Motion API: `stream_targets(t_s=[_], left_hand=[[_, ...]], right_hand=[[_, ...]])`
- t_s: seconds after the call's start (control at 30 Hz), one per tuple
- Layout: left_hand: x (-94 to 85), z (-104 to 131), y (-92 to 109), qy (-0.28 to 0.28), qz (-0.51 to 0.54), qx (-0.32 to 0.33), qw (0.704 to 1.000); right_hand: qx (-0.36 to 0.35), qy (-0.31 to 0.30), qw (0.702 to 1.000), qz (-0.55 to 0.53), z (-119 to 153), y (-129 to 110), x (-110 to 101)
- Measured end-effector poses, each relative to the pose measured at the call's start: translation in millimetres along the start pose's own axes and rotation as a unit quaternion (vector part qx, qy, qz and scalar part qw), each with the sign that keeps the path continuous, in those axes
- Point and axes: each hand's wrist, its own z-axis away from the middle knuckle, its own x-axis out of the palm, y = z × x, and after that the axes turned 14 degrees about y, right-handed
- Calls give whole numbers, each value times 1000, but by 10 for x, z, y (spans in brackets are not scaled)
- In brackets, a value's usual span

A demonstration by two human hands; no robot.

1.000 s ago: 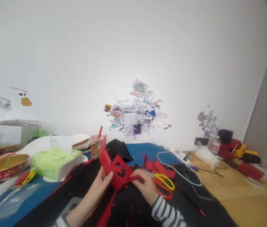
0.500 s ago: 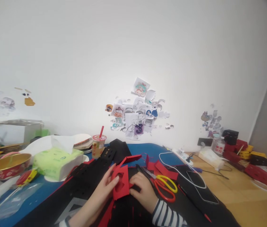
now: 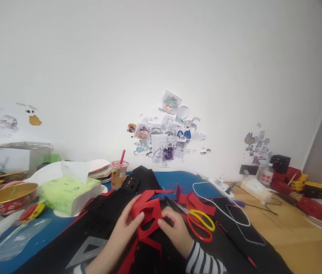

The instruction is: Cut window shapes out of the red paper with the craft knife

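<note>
A red cut-out paper piece (image 3: pixel 149 215) with open windows lies low over the black sheet (image 3: pixel 100 224), and both my hands hold it. My left hand (image 3: pixel 125 228) pinches its left side with the thumb on top. My right hand (image 3: pixel 175 228), in a striped sleeve, presses its right edge. Just right of my right hand lie scissors (image 3: pixel 199 224) with one yellow and one red handle. Red paper scraps (image 3: pixel 197 203) rest beyond them.
A green tissue pack (image 3: pixel 66 194), a drink cup with a red straw (image 3: pixel 119 174) and a gold bowl (image 3: pixel 5 196) stand at the left. A phone (image 3: pixel 239 222), a white cable (image 3: pixel 206 190), a power strip (image 3: pixel 220 186) and red and black boxes (image 3: pixel 309 203) lie at the right. A clear triangle ruler (image 3: pixel 88 249) lies near my left forearm.
The red piece, held upright a second ago, has been turned and laid down flatter on the black sheet. Both hands have moved lower with it and kept their hold.
</note>
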Motion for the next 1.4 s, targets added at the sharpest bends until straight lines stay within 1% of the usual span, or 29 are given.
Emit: stream_targets(t_s=[0.13,0.2,0.23,0.3,0.4,0.43,0.47,0.5,0.57,0.63,0.77,0.83,0.9,0.97,1.03,1.2,1.3,1.4], left_hand=[[23,68,21,-38,6,-7,999],[18,66,-8,-36,22,-13,999],[9,53,-36,-25,33,-16,999],[-18,3,-104,17,55,-19,998],[-67,-82,-192,72,77,-15,994],[-78,-100,-206,81,84,-15,993],[-84,-109,-211,87,91,-17,992],[-83,-109,-209,89,99,-21,991],[-69,-90,-187,86,114,-27,989],[-52,-68,-159,68,143,-40,987],[-70,-85,-121,-2,228,-109,968],[-97,-116,-114,-21,238,-141,961],[-119,-144,-110,-13,231,-151,961],[-133,-164,-109,7,219,-148,964],[-143,-185,-107,12,209,-144,967],[-193,-286,-57,45,234,-90,967],[-244,-352,18,50,244,-74,966],[-295,-382,98,63,233,-68,968]], right_hand=[[28,-5,1000,-6,-5,14,22],[32,-13,999,-12,-1,-3,15],[32,-18,999,-16,1,-19,8],[24,-33,999,-26,7,-59,-9],[-36,-94,995,-13,16,-102,-9],[-57,-107,993,2,16,-100,-1],[-69,-107,992,19,12,-87,10],[-69,-93,993,33,6,-64,20],[-44,-39,997,50,-18,5,25],[-12,5,999,51,-50,79,1],[36,30,998,32,-108,170,-84],[50,42,998,21,-128,195,-114],[62,59,996,15,-146,226,-132],[73,79,994,13,-166,267,-147],[79,99,992,15,-187,313,-169],[87,146,985,12,-235,414,-252],[99,153,983,0,-258,462,-281],[115,138,984,-22,-275,475,-291]])
